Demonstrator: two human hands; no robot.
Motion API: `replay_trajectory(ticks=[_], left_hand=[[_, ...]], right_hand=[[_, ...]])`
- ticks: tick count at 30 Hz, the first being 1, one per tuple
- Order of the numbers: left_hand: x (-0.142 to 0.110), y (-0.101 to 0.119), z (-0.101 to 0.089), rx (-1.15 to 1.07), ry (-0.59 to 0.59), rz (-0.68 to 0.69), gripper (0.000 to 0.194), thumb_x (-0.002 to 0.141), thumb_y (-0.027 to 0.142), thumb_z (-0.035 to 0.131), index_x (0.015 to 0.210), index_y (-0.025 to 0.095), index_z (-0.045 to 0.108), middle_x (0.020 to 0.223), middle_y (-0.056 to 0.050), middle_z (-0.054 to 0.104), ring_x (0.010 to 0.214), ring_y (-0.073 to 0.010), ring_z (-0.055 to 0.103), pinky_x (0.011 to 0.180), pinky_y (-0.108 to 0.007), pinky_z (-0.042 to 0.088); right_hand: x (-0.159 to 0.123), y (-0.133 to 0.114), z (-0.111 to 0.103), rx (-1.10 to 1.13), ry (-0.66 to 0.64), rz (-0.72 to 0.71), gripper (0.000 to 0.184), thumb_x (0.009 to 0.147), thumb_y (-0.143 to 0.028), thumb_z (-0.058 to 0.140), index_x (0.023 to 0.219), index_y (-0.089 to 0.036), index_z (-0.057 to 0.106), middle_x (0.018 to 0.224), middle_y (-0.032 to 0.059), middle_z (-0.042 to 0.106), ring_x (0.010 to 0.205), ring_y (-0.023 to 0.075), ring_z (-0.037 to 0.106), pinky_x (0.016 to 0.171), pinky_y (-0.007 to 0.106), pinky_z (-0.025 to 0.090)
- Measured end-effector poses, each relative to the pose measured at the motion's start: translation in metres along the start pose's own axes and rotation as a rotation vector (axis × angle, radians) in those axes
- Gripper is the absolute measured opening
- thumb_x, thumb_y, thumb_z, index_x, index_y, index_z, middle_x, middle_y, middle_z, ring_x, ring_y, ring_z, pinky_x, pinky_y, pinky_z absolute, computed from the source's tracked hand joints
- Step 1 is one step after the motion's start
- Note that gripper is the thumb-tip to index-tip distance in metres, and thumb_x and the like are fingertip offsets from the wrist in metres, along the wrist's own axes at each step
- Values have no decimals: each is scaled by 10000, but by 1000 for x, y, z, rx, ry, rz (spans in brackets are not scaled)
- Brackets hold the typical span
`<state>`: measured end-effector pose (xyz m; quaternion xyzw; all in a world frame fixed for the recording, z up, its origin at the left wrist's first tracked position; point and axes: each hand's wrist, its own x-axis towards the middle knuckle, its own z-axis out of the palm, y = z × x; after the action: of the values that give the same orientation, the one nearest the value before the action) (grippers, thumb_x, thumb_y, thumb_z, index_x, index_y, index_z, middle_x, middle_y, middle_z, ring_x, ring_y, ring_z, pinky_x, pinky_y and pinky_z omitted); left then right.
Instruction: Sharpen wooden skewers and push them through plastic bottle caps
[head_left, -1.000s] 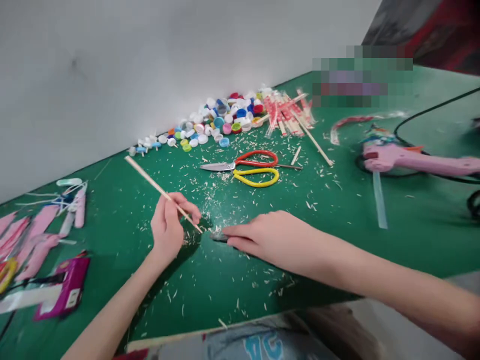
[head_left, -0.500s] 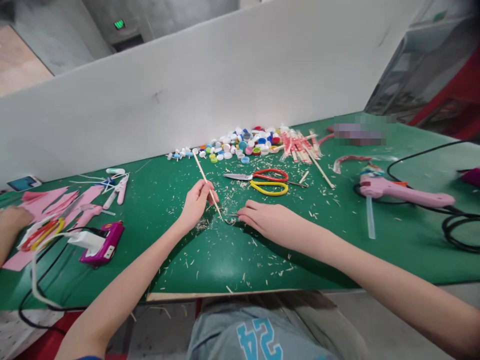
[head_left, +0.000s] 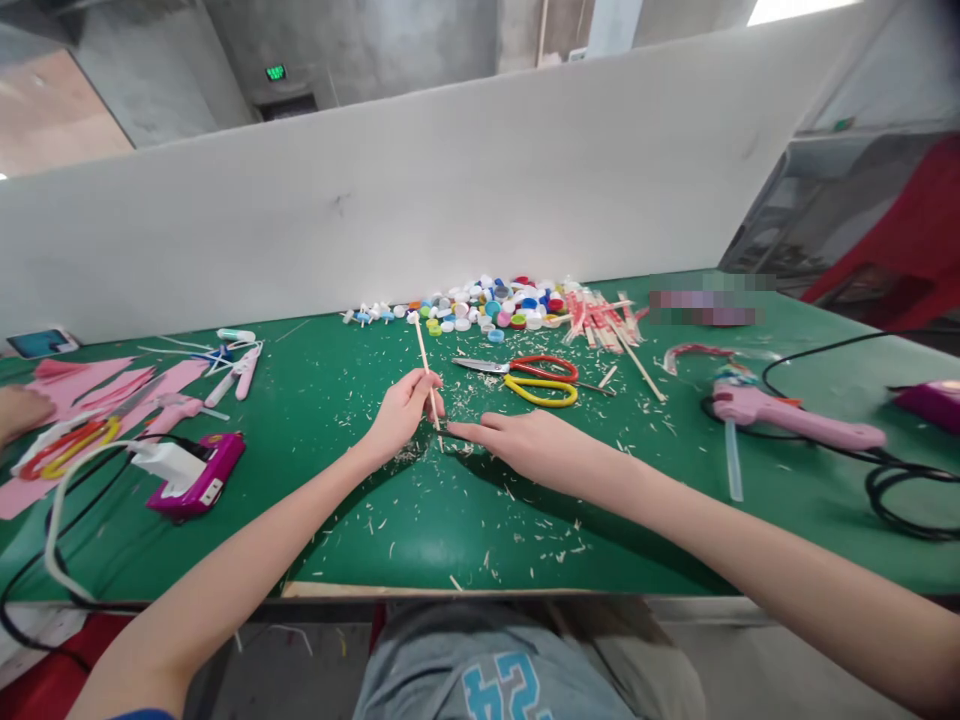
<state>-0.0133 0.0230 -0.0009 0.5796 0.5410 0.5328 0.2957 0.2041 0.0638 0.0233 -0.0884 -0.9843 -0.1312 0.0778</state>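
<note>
My left hand (head_left: pixel 409 412) is closed around a wooden chopstick (head_left: pixel 424 352). The chopstick slants, its upper end pointing toward the wall and its lower end near the table. From the right, my right hand (head_left: pixel 525 442) pinches a small dark blade (head_left: pixel 452 434), mostly hidden by the fingers. The blade's tip meets or nearly meets the lower part of the chopstick; exact contact cannot be made out. Pale wood shavings (head_left: pixel 487 560) lie scattered around both hands. Just beyond them rest scissors (head_left: pixel 541 380) with one red and one yellow handle.
Coloured bottle caps (head_left: pixel 495 305) and wrapped chopsticks (head_left: pixel 596 318) are heaped by the wall (head_left: pixel 375 200). To the right lies a pink glue gun (head_left: pixel 795 415) with black cable. On the left are a purple power strip (head_left: pixel 202 478), pink pieces (head_left: pixel 97 385) and another person's hand (head_left: pixel 22 410).
The camera view has tilted up and swung left. The chopstick has become steeper, and my right hand with the blade has come up against or close to its lower end.
</note>
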Motion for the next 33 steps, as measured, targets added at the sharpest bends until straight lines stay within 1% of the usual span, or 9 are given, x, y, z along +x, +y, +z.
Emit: replay_trajectory(ticks=[2,7,9,11,13,18,26,31,33], left_hand=[[0,0,0,0,-4,-7,294,917,447,393,877,183,514,579,31,577,494,-77,513,542,-208,435],[1,1,1,-14,-5,-44,260,929,408,374,928,186,511,569,38,561,499,-76,512,539,-201,437],[1,1,1,-10,-3,-48,257,930,403,375,948,186,512,570,39,559,503,-74,506,539,-198,433],[1,1,2,-9,-1,-52,260,927,408,380,955,186,514,571,39,559,508,-74,505,540,-196,430],[1,1,2,-14,0,-54,259,922,414,391,961,188,512,568,40,559,511,-74,506,542,-196,429],[1,2,2,-30,-10,-52,232,895,400,449,977,190,504,556,51,552,500,-70,493,541,-194,418],[2,1,2,-22,2,-58,257,897,415,440,991,187,515,562,49,555,508,-68,493,555,-195,422],[2,0,2,-10,-16,-63,271,901,404,433,1022,179,523,574,40,560,526,-74,503,561,-202,427],[2,0,2,-1,-19,-55,279,902,407,431,1028,177,526,574,38,559,528,-76,506,564,-205,430]], right_hand=[[2,2,0,-16,-24,-15,661,814,2,418,1415,-259,330,831,-12,549,537,86,478,466,270,179],[2,6,3,-60,-55,-45,728,823,-7,429,1475,-248,214,726,-27,522,510,90,451,469,284,150],[1,7,6,-72,-40,-37,614,891,-90,424,1456,-269,264,718,-24,525,502,89,440,470,285,136],[0,7,8,-68,-17,-22,446,970,-245,371,1413,-295,344,714,-20,529,490,84,421,470,283,118],[0,7,9,-52,6,-24,394,995,-332,323,1383,-305,383,724,-18,541,484,77,407,472,281,109],[0,7,8,-36,-9,-58,525,913,-156,459,1409,-280,340,766,-23,567,491,78,447,469,291,121],[2,7,8,-23,-15,-58,583,875,-125,498,1414,-275,336,770,-25,578,504,88,474,462,290,122],[1,6,9,-61,-1,-56,713,841,-51,466,1456,-342,252,771,-30,570,488,83,452,462,292,115],[2,5,10,-62,-2,-47,706,840,-47,458,1445,-359,272,771,-30,570,484,79,442,460,290,110]])
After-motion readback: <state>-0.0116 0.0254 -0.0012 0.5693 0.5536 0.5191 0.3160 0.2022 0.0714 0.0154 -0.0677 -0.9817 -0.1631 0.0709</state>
